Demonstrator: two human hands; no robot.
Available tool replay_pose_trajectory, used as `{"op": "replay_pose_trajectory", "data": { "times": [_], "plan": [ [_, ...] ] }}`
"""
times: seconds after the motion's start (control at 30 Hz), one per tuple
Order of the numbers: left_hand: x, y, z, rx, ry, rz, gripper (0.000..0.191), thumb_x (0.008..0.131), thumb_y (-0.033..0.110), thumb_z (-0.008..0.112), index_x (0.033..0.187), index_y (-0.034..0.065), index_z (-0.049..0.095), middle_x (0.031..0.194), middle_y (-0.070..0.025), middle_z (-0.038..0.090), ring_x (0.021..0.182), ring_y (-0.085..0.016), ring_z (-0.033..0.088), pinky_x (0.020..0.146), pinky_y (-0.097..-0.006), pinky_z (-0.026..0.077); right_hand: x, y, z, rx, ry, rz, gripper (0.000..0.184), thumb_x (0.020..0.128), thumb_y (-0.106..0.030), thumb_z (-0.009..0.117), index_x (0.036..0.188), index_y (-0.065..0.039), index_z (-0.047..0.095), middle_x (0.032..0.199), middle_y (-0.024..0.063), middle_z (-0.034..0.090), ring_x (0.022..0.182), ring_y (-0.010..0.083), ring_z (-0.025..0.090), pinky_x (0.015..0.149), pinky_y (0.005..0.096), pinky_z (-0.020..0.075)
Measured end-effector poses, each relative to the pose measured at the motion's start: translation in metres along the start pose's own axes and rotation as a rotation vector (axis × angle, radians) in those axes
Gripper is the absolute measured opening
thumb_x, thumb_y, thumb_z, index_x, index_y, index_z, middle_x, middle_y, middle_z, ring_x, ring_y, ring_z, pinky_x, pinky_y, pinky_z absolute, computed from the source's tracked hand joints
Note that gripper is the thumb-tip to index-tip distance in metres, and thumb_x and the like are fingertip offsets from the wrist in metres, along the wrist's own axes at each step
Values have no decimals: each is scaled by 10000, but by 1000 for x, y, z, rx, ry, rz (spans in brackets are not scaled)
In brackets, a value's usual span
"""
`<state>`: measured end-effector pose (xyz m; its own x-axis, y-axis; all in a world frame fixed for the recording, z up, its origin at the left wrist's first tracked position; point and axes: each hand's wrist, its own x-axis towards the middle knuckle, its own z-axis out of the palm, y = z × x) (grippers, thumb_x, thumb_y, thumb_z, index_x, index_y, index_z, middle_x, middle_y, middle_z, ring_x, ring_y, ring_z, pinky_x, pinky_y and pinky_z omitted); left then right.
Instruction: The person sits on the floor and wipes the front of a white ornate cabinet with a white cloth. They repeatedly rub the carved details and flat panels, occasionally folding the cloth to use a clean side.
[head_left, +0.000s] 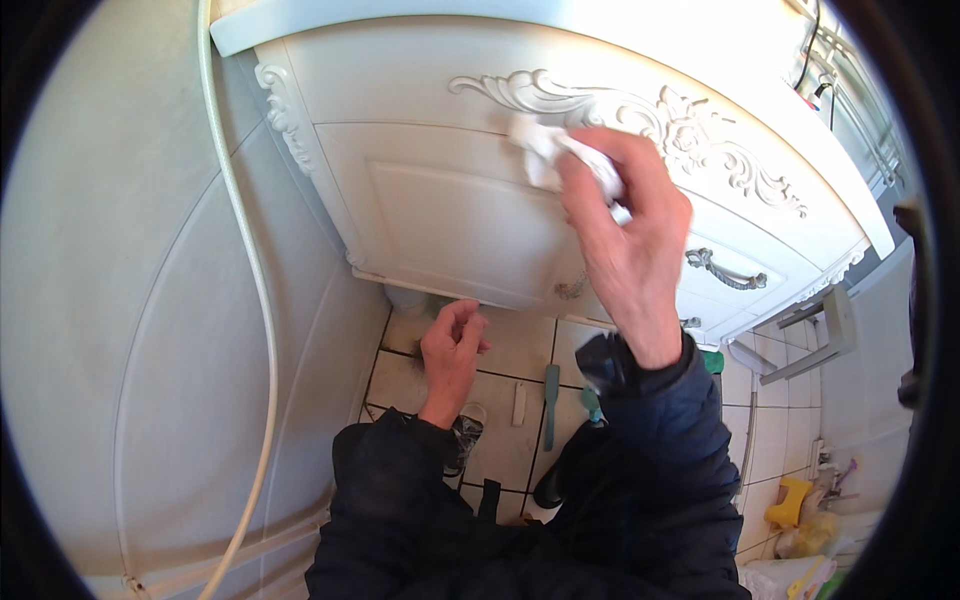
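Note:
My right hand (634, 217) grips a crumpled white cloth or tissue (541, 154), pinched between thumb and fingers. The wad is at the upper front of a white cabinet (457, 217), just below the left part of a carved scroll ornament (667, 127). Blur hides whether it presses on the surface. My left hand (454, 352) hangs low before the cabinet's bottom edge, fingers loosely curled and slightly apart, with nothing visible in it. Behind my right hand, a metal door handle (571, 286) partly shows; to the right is an ornate drawer handle (726, 271).
A pale hose (251, 255) runs down the wall panel at left. On the tiled floor lie a teal flat-handled tool (551, 405) and a white strip (519, 403), near my shoes. A grey stool-like frame (817, 337) stands at right, with a yellow object (787, 502) farther down.

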<state>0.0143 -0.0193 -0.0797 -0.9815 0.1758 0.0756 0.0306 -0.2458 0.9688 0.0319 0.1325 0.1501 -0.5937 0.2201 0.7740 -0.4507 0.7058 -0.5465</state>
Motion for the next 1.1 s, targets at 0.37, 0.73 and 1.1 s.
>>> {"op": "replay_pose_trajectory", "data": {
  "times": [0.37, 0.73, 1.1],
  "plan": [
    [2, -1, -8, -130, -65, -62, 244, 1061, 137, 624, 1269, 15, 658, 955, -63, 709, 739, -123, 657, 685, -273, 558, -12, 12, 27, 1, -278, -114, 200, 969, -72, 733, 1167, -46, 722, 871, 64, 768, 641, 100, 634, 590, 262, 511],
    [-1, 38, -28, -491, -144, 42, 628, 1055, 498, 580, 1467, 31, 507, 1257, -67, 652, 1053, -175, 649, 814, -335, 535, -58, 28, 44, 132, -807, -14, 150, 924, -90, 698, 1073, -73, 695, 837, 134, 733, 689, 337, 692, 634, 405, 534],
    [18, 98, -10, -37, 146, 443, 217, 1034, -18, 574, 1228, -1, 669, 1104, -83, 688, 803, -126, 655, 717, -260, 538, -46, 39, 11, 135, -610, 220, 151, 920, -58, 714, 1066, -34, 685, 796, 115, 713, 625, 225, 651, 586, 345, 494]
  ]
}}
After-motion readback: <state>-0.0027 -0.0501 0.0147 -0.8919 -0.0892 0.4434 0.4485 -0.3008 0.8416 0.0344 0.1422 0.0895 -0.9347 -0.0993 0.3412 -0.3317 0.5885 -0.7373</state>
